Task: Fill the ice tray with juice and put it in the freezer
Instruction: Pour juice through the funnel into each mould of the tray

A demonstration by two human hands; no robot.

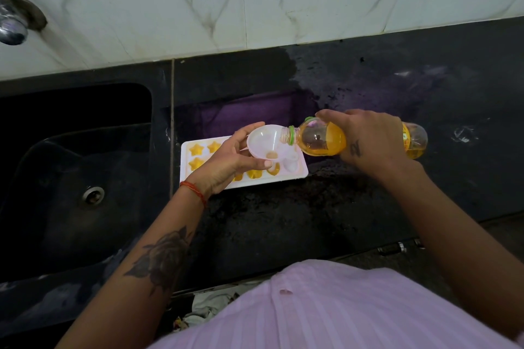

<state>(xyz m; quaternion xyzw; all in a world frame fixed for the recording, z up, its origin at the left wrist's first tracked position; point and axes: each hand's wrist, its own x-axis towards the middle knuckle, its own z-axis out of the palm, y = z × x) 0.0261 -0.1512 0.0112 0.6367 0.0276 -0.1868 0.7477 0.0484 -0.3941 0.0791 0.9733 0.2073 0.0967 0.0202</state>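
- Head view: white ice tray [185,176] lies on the black counter [283,221] beside the sink's [71,178] right edge, several star cells holding orange juice.
- Left hand [226,161] grasps a white funnel [262,142] over the tray.
- Right hand [368,142] grips the juice bottle [320,140], tipped sideways, mouth at the funnel's rim.

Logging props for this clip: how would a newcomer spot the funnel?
Find the black stone counter right of the sink, then the white star-mould ice tray there. The pale translucent plastic funnel, gripped by the left hand, hovers above; its neighbours hold orange juice.
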